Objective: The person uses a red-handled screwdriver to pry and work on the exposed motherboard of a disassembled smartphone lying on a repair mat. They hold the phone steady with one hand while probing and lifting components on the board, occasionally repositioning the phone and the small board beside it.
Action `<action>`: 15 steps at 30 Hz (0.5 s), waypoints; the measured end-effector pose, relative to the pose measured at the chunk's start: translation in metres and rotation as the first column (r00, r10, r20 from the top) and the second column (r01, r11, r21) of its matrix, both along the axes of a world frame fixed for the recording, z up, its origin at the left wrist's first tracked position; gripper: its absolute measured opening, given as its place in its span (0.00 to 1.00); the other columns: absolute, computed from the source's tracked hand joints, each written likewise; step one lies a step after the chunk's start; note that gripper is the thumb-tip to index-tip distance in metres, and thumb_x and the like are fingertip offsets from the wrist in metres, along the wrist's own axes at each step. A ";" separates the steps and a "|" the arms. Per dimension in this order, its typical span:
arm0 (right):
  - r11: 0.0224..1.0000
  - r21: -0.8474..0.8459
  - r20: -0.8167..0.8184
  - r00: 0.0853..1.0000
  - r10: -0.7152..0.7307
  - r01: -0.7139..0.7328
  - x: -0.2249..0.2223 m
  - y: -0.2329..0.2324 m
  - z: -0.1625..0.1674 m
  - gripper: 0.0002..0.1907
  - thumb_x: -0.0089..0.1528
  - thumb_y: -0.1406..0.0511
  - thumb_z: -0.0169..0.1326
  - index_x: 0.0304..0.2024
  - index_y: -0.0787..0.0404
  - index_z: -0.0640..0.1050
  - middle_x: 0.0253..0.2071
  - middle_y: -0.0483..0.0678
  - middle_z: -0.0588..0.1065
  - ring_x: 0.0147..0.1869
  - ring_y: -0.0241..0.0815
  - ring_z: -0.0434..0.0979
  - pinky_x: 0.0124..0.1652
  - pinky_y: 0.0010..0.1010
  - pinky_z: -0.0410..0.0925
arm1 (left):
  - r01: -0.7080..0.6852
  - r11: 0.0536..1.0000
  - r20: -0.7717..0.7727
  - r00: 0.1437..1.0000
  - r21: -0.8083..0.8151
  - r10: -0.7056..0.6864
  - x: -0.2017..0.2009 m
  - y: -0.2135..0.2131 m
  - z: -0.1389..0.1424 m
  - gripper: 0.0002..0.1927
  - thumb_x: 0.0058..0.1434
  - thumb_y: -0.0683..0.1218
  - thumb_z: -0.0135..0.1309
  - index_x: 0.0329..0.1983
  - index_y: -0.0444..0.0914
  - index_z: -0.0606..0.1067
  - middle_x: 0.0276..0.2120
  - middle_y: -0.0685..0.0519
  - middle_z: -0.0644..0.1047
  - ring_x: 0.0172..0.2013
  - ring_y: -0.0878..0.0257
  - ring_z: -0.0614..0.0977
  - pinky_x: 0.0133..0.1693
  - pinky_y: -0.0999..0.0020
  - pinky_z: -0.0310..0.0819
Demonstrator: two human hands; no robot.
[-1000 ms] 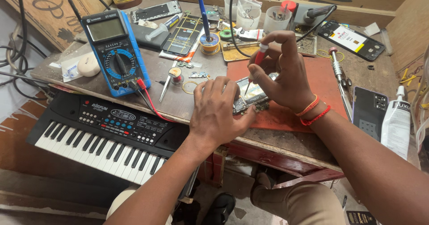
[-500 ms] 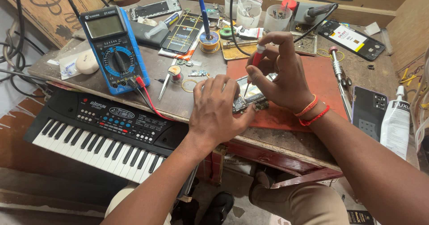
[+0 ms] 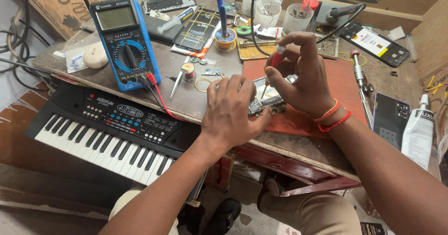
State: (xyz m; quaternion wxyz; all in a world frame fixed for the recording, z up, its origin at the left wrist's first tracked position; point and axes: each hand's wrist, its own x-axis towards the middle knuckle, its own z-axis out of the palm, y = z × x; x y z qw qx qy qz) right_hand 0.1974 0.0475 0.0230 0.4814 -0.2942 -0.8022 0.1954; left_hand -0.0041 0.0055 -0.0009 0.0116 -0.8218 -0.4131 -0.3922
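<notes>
A worn wooden counter (image 3: 298, 146) carries the whole scene, its surface crowded with repair clutter. In front of it, lower and nearer the person, lies a black electronic keyboard (image 3: 116, 132) with white keys. A blue multimeter (image 3: 123, 41) stands propped at the counter's left, its red and black leads trailing toward the edge. A red mat (image 3: 343, 83) covers the counter's middle right, and on its near left corner sits the opened phone board (image 3: 266, 102), the thing being worked on.

The left hand (image 3: 233, 116) lies palm down over the board's left end, fingers curled and pressing to hold it against the mat. The right hand (image 3: 301, 78) is pinched around a small red-handled screwdriver (image 3: 273, 69), fingers gathered at the handle, with the thin shaft pointing down onto the board. A white glue bottle (image 3: 417, 132) stands at the far right beside a dark phone back (image 3: 391, 120). A solder spool (image 3: 225, 38) sits behind, with tweezers (image 3: 176, 83) lying near it.

The likely risk is the tip slipping off a tiny screw and scratching parts of the board, should the holding hand let it shift. A freed screw could also roll off the mat and vanish among the clutter or over the counter's edge.
</notes>
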 end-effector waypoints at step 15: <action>1.000 0.003 -0.005 1.000 0.000 0.000 -0.001 0.000 0.000 0.25 0.68 0.76 0.56 0.60 0.62 0.56 0.42 0.52 0.77 0.42 0.40 0.85 0.40 0.27 0.77 | -0.010 1.000 -0.009 1.000 -0.025 0.010 0.000 -0.001 0.003 0.21 0.54 0.56 0.63 0.39 0.37 0.73 0.40 0.48 0.72 0.44 0.50 0.74 0.55 0.49 0.61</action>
